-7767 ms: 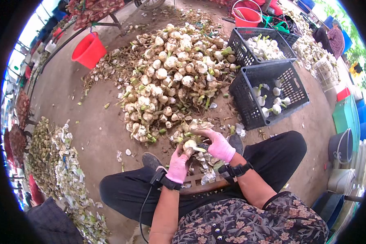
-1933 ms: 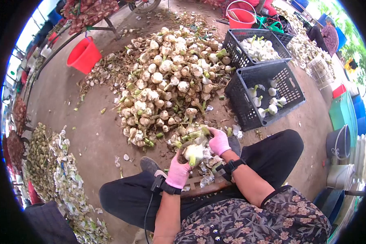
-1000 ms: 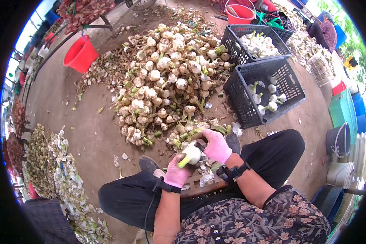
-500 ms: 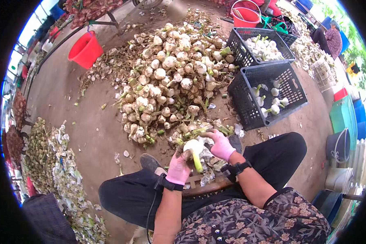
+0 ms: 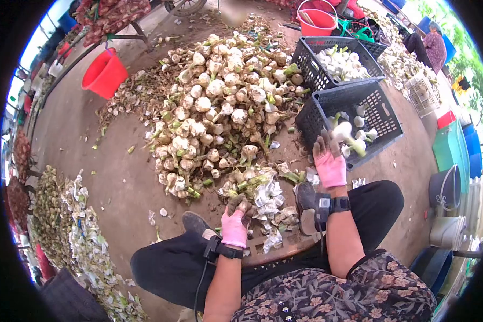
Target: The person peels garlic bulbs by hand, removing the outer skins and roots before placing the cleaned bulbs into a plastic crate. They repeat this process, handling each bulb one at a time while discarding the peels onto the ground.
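My right hand (image 5: 329,163), in a pink glove with soiled fingers, reaches to the near-left edge of the front black crate (image 5: 306,126). Its fingers are stretched out. Just past the fingertips a white garlic bulb (image 5: 342,131) with a green stem is blurred over the crate, apparently out of the hand. Several clean bulbs lie inside. My left hand (image 5: 235,222), also gloved in pink, is loosely curled with its fingers apart near the peelings (image 5: 268,201), and no bulb shows in it. Beyond it rises a large heap of untrimmed garlic (image 5: 214,107).
Behind the front crate stands another black crate (image 5: 300,59) of white bulbs. Red buckets (image 5: 106,74) are at the left and the top. A person (image 5: 433,48) sits at the upper right. Garlic and peelings (image 5: 83,231) cover the lower left; pails (image 5: 444,188) stand right.
My right hand has moved up and right from the lap to the front crate. The bulb that was between both hands is now over that crate. My left hand has stayed low, without the bulb.
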A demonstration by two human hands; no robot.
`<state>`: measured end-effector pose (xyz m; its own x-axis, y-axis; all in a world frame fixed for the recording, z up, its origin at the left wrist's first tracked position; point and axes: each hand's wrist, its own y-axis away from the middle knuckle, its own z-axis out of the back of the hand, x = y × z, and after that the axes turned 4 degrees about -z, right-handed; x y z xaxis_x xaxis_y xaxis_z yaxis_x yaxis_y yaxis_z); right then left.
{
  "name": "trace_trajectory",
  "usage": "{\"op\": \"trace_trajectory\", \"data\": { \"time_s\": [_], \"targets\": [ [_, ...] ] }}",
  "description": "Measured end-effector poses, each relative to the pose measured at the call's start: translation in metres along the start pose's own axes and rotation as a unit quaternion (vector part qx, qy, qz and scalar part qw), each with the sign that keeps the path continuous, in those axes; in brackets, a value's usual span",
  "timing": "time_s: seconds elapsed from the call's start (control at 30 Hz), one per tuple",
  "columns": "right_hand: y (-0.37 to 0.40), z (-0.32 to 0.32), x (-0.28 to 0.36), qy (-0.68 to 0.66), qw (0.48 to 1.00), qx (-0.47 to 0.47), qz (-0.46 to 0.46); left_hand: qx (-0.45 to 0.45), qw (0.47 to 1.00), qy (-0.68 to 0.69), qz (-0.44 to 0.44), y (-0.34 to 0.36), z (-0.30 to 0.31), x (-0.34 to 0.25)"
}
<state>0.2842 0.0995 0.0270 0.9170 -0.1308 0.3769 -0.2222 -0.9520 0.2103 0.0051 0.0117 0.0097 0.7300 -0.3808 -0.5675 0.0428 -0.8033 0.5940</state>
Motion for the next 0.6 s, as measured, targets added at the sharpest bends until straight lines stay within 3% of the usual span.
{"op": "trace_trajectory", "data": {
  "time_s": [0.07,0.13,0.17,0.2,0.23,0.27,0.33,0.37,0.4,0.5,0.6],
  "targets": [
    [-0.022,0.003,-0.005,0.073,0.996,-0.038,-0.014,-0.022,0.998,-0.058,0.003,-0.005,0.003,0.007],
    [-0.036,0.024,-0.04,0.413,0.908,-0.051,-0.04,-0.034,0.998,-0.055,0.005,-0.009,0.003,0.013],
    [-0.043,0.03,-0.064,0.567,0.822,-0.043,-0.03,-0.027,0.998,-0.062,0.005,-0.013,0.005,0.017],
    [-0.042,0.021,-0.085,0.689,0.724,0.032,0.001,-0.021,0.997,-0.069,0.005,-0.017,0.009,0.022],
    [-0.052,0.031,-0.108,0.76,0.648,0.053,-0.015,-0.064,0.993,-0.101,0.009,-0.024,0.021,0.033],
    [-0.058,0.035,-0.126,0.786,0.61,0.097,-0.023,-0.056,0.994,-0.089,0.001,-0.023,0.02,0.033],
    [-0.068,0.025,-0.151,0.869,0.464,0.173,0.001,-0.035,0.991,-0.131,0.009,-0.022,0.011,0.025],
    [-0.075,0.023,-0.159,0.905,0.375,0.197,-0.029,-0.037,0.989,-0.14,0.013,-0.027,0.015,0.029],
    [-0.083,0.028,-0.169,0.904,0.375,0.201,-0.033,-0.008,0.99,-0.142,-0.001,-0.029,0.018,0.031],
    [-0.096,0.041,-0.189,0.936,0.279,0.203,-0.063,-0.097,0.978,-0.187,0.001,-0.037,0.018,0.038],
    [-0.099,0.052,-0.204,0.937,0.302,0.17,-0.052,-0.059,0.975,-0.215,0.004,-0.041,0.017,0.032]
  ]
}}
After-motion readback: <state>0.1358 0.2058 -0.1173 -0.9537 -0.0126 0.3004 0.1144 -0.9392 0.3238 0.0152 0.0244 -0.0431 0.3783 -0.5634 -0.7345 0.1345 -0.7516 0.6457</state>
